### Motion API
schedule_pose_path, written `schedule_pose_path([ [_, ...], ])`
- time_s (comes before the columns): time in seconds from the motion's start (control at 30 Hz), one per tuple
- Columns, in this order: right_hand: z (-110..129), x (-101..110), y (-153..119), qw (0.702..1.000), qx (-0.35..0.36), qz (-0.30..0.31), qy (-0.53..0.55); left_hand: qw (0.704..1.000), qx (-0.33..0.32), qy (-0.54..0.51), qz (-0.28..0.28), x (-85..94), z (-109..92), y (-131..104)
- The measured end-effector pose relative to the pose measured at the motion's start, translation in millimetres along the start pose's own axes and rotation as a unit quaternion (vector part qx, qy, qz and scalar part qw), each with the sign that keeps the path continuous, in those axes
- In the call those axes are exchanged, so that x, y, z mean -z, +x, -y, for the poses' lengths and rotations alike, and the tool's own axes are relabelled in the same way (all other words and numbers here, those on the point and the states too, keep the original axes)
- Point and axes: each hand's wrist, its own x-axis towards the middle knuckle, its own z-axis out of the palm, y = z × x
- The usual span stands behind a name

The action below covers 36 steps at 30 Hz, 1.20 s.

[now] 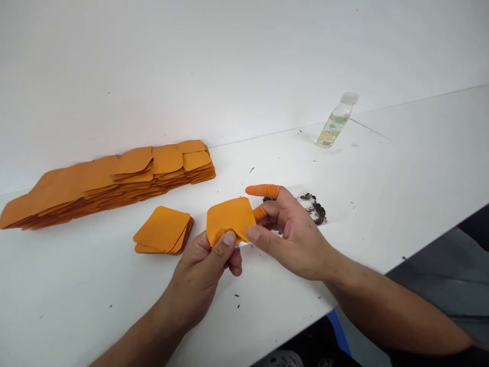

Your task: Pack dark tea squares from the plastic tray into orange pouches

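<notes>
My left hand (214, 260) grips an orange square piece (231, 216) with rounded corners, its thumb pressing on the near edge where the sheet puckers. A white sliver shows beneath that edge. At the piece's right edge, my right hand (286, 224) holds on with its thumb in front and a finger behind. Its index finger is stretched out above the piece. Orange finger cots (263, 190) cover two of the right fingertips. Just left of my left hand lies a small stack of similar orange pieces (162, 229).
A long row of overlapping orange pieces (99, 178) lies along the wall. Behind my right hand is a patch of dark brown scraps (317, 210). A tilted clear bottle (336, 125) with yellowish liquid stands farther back. Dark specks dot the white table (76, 306).
</notes>
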Motion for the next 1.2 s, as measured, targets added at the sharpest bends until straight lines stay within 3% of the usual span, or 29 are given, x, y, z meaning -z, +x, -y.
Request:
schedule_pose_path([
  [0.13, 1.2, -0.9, -1.5, 0.999, 0.015, 0.020, -0.039, 0.999, 0.007, -0.036, -0.013, -5.8, -4.6, 1.0],
  [0.5, -2.8, -2.9, -3.1, 0.998, 0.044, 0.051, 0.016, 0.988, 0.046, -0.145, 0.006, -12.5, -7.8, -2.9],
  [0.7, -7.2, -7.6, -5.3, 0.990, 0.100, 0.056, 0.080, 0.977, 0.062, -0.199, 0.035, -17.6, -4.0, -6.3],
  [0.83, -9.6, -10.5, -7.2, 0.984, 0.095, 0.041, 0.147, 0.986, 0.040, -0.153, 0.049, -19.4, 1.8, -7.3],
  [1.0, -11.5, -15.3, -10.0, 0.969, 0.042, 0.085, 0.229, 0.999, -0.018, -0.025, 0.041, -16.3, 14.7, -10.1],
  [1.13, -6.2, -15.9, -10.0, 0.977, 0.028, 0.047, 0.204, 0.998, -0.031, -0.006, 0.062, -13.9, 15.7, -11.1],
  [1.2, -4.3, -14.5, -10.0, 0.984, 0.027, 0.024, 0.177, 0.998, -0.031, -0.038, 0.035, -14.0, 9.5, -8.4],
])
